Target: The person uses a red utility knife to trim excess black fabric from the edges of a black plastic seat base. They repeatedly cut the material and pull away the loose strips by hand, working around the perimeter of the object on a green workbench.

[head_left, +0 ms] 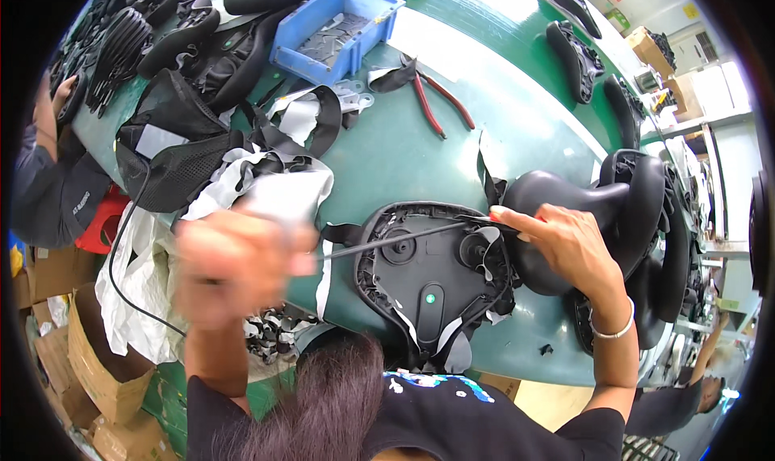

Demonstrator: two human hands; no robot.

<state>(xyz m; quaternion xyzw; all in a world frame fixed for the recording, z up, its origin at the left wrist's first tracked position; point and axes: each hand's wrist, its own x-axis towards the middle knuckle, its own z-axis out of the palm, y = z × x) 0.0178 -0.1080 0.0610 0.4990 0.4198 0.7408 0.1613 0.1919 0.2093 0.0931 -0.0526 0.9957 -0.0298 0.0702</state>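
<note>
An upturned black bicycle saddle [432,277] lies on the table in front of me, its hollow underside facing up and its narrow end toward me. Loose trimmings of cover material hang round its rim. My left hand [234,263], smeared by motion, is closed on one end of a thin dark strip [387,241] stretched taut across the saddle. At the saddle's far right rim, my right hand [569,247] grips a red-handled tool [494,216] with a thin metal end beside the strip. Its exact kind is partly hidden by my fingers.
Red-handled pliers [440,102] lie beyond the saddle, near a blue bin [335,37] of small grey pieces. Finished-looking black saddles [557,190] crowd the right side. Scraps and a black mesh bag [173,130] lie left. Cardboard boxes [109,364] stand below; other people work nearby.
</note>
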